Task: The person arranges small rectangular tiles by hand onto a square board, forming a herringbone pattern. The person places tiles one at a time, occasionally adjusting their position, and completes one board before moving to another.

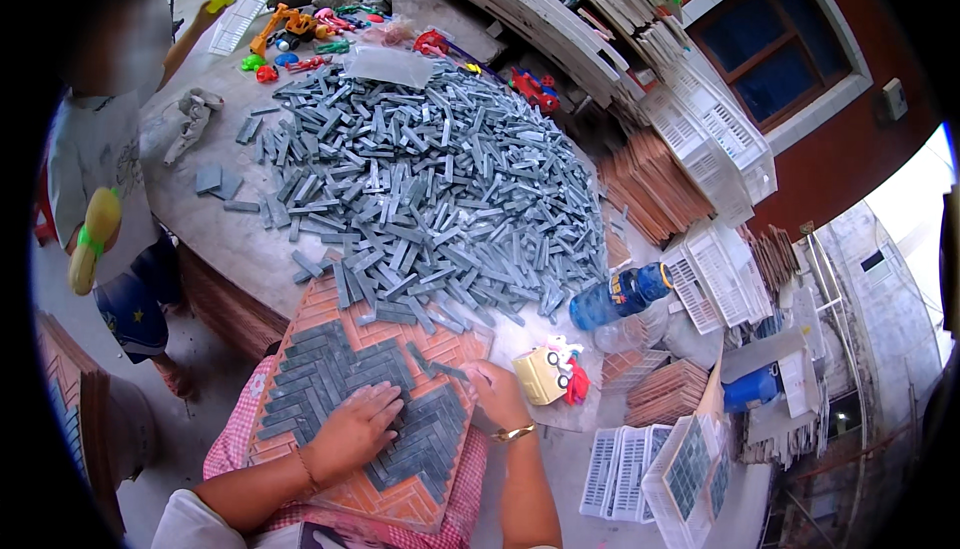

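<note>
While bare left hand point(362, 423) lies flat, clasping nothing, on dark-grey herringbone-laid strips point(318, 369) in orange ribbed tray point(392, 505) (head view), bare right hand point(497, 394) pinches slim dark-grey strip point(449, 370) over tray's upper right. Beyond tray, before me: broad heap of loose grey strips point(430, 174); near right hand, cream toy car point(538, 378).

Orange herringbone board point(410, 501), slots bare at twelve and six o'clock. Dark grey strips point(318, 369) laid zigzag across its middle. Single slim strip point(448, 371), pinched at one end, toward board's two o'clock. Jumbled grey heap point(430, 169) spilling over board's twelve-o'clock edge.
</note>
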`<state>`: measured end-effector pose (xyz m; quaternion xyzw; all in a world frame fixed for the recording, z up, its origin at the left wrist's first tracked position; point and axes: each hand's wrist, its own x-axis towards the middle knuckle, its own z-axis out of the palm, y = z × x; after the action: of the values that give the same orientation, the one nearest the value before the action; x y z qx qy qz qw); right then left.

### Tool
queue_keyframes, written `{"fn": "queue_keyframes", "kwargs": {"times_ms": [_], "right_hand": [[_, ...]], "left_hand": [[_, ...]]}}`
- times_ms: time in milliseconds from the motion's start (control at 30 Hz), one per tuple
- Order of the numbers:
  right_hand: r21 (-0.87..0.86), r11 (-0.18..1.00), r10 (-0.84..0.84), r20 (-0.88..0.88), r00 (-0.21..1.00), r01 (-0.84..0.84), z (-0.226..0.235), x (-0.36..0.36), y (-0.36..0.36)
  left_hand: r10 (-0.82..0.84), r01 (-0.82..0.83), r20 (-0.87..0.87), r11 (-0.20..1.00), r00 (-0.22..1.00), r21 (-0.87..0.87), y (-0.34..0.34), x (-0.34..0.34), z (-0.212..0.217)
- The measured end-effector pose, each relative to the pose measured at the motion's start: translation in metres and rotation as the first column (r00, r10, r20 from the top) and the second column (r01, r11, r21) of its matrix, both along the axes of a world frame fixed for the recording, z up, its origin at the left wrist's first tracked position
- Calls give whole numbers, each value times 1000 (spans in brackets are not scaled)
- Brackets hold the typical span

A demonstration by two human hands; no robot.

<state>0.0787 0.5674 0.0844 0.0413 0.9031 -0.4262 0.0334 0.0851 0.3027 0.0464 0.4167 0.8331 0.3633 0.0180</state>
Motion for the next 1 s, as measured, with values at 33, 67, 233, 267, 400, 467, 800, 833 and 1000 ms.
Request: {"fn": "queue_keyframes", "kwargs": {"times_ms": [33,67,233,267,400,467,800,833,1000], "right_hand": [[26,998,55,-49,997,-53,1,-1,1],[48,994,98,-67,993,-95,2,-2,1],[178,954,234,67,970,-242,-8,-13,-5],[157,971,174,46,984,-179,-10,-14,-8],[196,977,88,-44,995,-78,-17,-12,-17],[258,964,94,-89,992,-68,-20,-11,-20],[448,894,96,-215,972,11,-12,-12,-46],[443,897,132,-257,957,-5,-14,-15,-47],[321,945,105,-111,988,-64,-20,-21,-39]], "left_hand": [[15,-15,10,1000,1000,10,-2,0,0],[29,-29,20,999,999,20,-4,-1,0],[92,-95,39,992,995,86,-4,-4,4],[99,-102,42,990,994,97,-3,-4,5],[71,-69,-61,997,996,31,0,-2,2],[60,-58,-86,998,994,29,4,0,1],[-46,22,-162,989,986,-147,23,-1,-7],[-50,25,-169,988,984,-150,22,-2,-7],[-68,38,-177,986,982,-165,21,-2,-6]]}}
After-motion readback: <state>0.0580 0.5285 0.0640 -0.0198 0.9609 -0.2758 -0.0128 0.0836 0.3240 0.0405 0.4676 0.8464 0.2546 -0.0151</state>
